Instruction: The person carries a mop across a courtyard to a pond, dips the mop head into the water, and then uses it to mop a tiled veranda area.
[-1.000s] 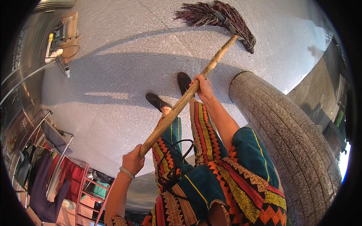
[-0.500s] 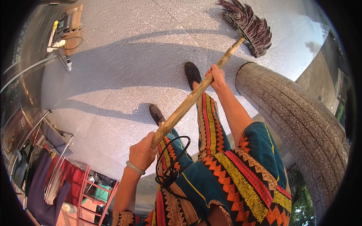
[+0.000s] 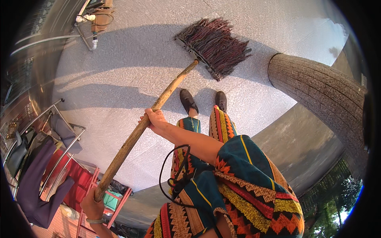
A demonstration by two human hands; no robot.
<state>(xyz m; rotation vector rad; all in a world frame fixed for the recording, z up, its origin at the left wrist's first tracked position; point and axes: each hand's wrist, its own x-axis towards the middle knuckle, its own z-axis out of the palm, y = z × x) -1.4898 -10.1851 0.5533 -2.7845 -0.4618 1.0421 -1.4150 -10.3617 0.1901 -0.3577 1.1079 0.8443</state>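
A mop with a long wooden handle (image 3: 137, 133) slants from the lower left up to its wide head of dark red and grey strands (image 3: 216, 43), which lies on the speckled floor ahead of my shoes. My right hand (image 3: 154, 118) is wrapped round the middle of the handle, that arm reaching across in front of my body. Down at the lower left, my left hand (image 3: 93, 205) grips the handle's end, a pale bangle on its wrist. A black cord (image 3: 174, 174) hangs in a loop before my patterned clothes.
A thick stone column (image 3: 317, 77) rises on the right. On the left stand metal-framed chairs with dark and red cloths (image 3: 75, 182) and a red metal rack (image 3: 115, 214). White pipes and a brown block (image 3: 102, 20) are at the upper left. Sunlit floor (image 3: 131, 95) and shadows spread ahead.
The mop head has swept left and nearer. Both hands have shifted left with the handle, the left one also lower. My feet have come side by side.
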